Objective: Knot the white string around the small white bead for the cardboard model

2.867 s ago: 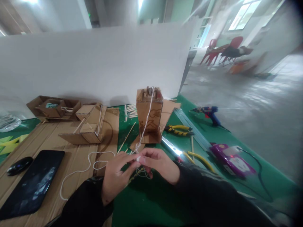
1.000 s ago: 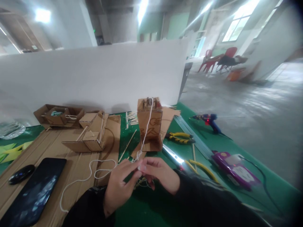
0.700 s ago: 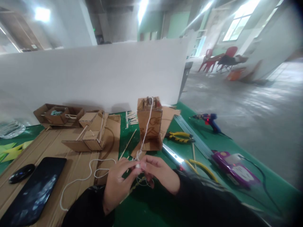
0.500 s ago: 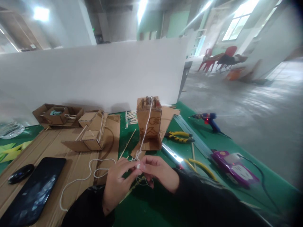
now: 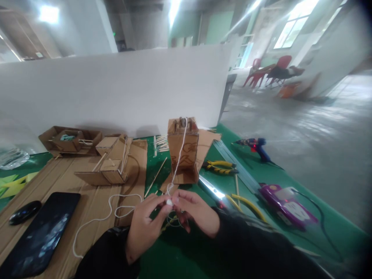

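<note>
A white string (image 5: 179, 157) runs from the top of an upright cardboard stand (image 5: 184, 155) down to my hands. My left hand (image 5: 148, 223) pinches a small white wad at the string's end, which looks like bunched string. From the other side, the fingertips of my right hand (image 5: 194, 211) meet the same wad. Loops of the string hang below the fingers, and a long loose stretch lies on the cardboard to the left. The exact shape of the wad is partly hidden by my fingers.
Scissors (image 5: 213, 189), yellow-handled pliers (image 5: 221, 167), a glue gun (image 5: 255, 147) and a purple power strip (image 5: 286, 205) lie to the right. Cardboard models (image 5: 113, 162), a phone (image 5: 43, 232) and a black mouse (image 5: 25, 213) are to the left. Thin sticks (image 5: 156, 177) lie near the stand.
The white wad shows a little more between my fingertips, and my right fingers have shifted slightly. The rest stays in place.
</note>
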{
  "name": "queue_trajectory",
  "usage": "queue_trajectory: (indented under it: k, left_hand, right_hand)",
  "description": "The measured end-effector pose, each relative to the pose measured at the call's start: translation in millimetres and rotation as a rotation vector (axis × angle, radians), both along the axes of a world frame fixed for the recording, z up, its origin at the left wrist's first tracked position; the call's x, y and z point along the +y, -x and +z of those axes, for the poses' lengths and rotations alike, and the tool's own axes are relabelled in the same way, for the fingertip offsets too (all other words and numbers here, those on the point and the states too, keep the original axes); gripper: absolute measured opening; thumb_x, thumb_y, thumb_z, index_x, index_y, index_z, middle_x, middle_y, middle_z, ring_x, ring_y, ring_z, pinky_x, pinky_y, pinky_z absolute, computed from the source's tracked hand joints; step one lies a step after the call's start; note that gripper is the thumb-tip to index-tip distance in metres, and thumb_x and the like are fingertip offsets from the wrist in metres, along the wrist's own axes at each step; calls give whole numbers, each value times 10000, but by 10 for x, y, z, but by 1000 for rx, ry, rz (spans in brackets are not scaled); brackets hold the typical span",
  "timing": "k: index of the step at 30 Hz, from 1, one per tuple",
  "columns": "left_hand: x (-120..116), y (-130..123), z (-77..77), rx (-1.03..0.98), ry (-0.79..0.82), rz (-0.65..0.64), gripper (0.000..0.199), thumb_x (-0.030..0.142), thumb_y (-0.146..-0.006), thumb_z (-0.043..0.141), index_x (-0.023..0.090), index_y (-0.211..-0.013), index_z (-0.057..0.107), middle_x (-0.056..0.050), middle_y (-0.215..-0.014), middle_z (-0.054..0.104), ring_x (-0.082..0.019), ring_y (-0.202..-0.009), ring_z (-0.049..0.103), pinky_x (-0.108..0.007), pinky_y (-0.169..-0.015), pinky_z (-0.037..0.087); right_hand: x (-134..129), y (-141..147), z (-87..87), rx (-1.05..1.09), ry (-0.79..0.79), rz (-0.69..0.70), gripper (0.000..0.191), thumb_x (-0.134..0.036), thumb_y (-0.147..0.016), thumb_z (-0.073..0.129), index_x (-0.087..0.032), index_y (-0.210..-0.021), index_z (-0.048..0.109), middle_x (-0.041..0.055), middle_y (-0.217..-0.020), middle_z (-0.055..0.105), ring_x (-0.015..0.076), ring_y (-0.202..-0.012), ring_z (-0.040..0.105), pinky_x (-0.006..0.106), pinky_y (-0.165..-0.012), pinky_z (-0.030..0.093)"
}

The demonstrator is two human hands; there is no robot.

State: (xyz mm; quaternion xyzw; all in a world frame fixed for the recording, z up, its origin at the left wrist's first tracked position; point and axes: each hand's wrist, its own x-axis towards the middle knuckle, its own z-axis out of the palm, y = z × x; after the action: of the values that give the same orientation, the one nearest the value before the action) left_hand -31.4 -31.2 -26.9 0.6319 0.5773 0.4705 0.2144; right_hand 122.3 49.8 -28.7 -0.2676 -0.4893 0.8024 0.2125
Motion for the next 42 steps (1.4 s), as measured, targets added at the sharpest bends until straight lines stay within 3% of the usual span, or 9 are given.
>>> queue_trajectory:
  k: [6, 10, 17, 23, 29, 33, 42]
  left_hand:
    - [0, 13, -41, 61, -46, 16, 151, 216, -869, 604, 212, -986, 699, -36, -801, 689, -170, -746, 611, -287, -703, 464]
    - [-4, 4, -44, 50, -49, -38, 240, 215, -880, 583, 225, -1103, 673, -43, -832, 696, -169, -757, 617, -280, -700, 476]
    - [-4, -1, -11, 9, -1, -19, 152, 246, -873, 596, 213, -977, 701, -34, -797, 693, -166, -740, 623, -270, -687, 478]
    - [5, 18, -44, 50, -33, 46, 129, 248, -862, 619, 204, -946, 706, -38, -790, 697, -170, -743, 617, -280, -685, 474]
    - [12, 18, -67, 100, -131, -37, 194, 192, -852, 633, 218, -1029, 710, -43, -815, 714, -162, -730, 602, -277, -676, 468]
    - [16, 7, -33, 36, -78, -67, 261, 210, -867, 606, 227, -1115, 686, -45, -819, 713, -167, -739, 607, -279, -687, 484]
    - [2, -4, 4, -5, -22, 5, 161, 241, -856, 612, 216, -976, 716, -39, -806, 713, -167, -736, 627, -271, -685, 485]
  right_hand:
    - [8, -7, 22, -36, -60, 22, 374, -497, -734, 707, -152, -787, 574, -86, -449, 442, 50, -368, 380, 136, -313, 361]
    - [-1, -2, 36, -22, -38, 13, 385, -512, -740, 693, -141, -768, 589, -68, -485, 459, 48, -378, 375, 140, -309, 345]
    - [-11, 1, 23, -56, -84, 24, 469, -614, -751, 632, -153, -726, 554, -113, -392, 329, 18, -300, 255, 129, -273, 165]
    - [-9, 0, 32, -84, -97, 0, 434, -596, -772, 614, -168, -770, 544, -101, -431, 389, 26, -319, 275, 127, -278, 207]
    - [-15, -10, 79, -75, -80, 38, 385, -512, -742, 692, -150, -806, 575, -121, -422, 364, 13, -314, 251, 123, -294, 191]
    - [-22, -4, 39, -10, -49, 28, 392, -524, -780, 651, -137, -825, 611, -102, -439, 385, 22, -325, 252, 132, -286, 205]
    - [-3, -5, 5, -51, -159, -26, 398, -546, -833, 551, -161, -735, 542, -96, -427, 371, 35, -328, 295, 136, -294, 226]
